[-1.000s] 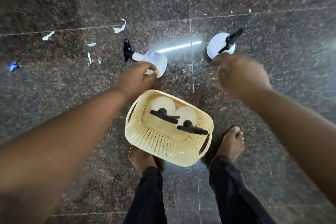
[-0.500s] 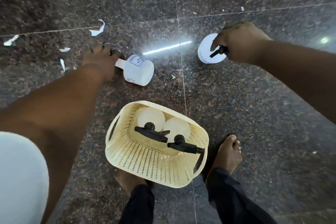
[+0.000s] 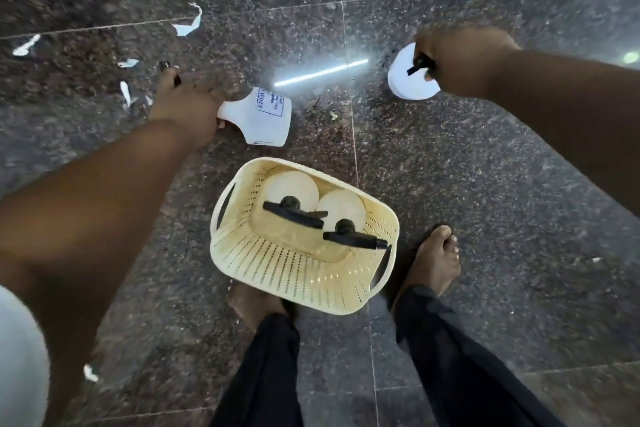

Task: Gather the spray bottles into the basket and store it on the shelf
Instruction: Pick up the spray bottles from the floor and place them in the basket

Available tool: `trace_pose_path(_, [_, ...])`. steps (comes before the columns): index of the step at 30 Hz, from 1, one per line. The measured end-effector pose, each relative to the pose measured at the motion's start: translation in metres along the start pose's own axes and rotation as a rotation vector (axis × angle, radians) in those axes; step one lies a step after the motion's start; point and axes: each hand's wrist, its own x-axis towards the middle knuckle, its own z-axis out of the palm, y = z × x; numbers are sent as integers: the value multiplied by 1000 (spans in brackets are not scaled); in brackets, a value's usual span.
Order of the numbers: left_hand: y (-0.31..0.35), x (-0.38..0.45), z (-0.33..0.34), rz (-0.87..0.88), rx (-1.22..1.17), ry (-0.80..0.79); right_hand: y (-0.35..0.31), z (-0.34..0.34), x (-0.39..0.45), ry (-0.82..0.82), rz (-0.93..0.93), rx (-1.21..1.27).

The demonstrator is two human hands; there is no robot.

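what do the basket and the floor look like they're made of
Basket: probably cream moulded plastic, matte, going by its rows of punched slots and cut-out handles. Floor: seemingly polished speckled granite or similar stone tiles; it mirrors a tube light and shows thin joint lines.

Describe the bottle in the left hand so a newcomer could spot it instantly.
Start at the cream basket on the granite floor. Just beyond its far rim, the left hand grips a white spray bottle by the neck. Unlike the other three bottles, it lies on its side, printed label up.
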Motion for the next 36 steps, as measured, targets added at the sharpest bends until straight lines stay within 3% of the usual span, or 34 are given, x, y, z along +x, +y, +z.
trace_pose_path(8, [-28,-180,-80,-103,-36,65,-12,-12,-163,69,362,320])
trace_pose_path(11, [-25,-247,-102,-100,28,21,-38,-23,-255,143,371,403])
trace_pose_path(17, [25,-305,-108,134,60,-163,-121,-40,-365,124,249,521])
trace_pose_path(19, [48,-295,-106,173,125,-253,-146,-32,-367,37,169,523])
trace_pose_path(26, [96,-232,-76,255,405,-310,-196,32,-327,-178,-49,545])
trace_pose_path(36, [145,-189,-29,282,583,-553,-224,89,-246,-243,-215,397])
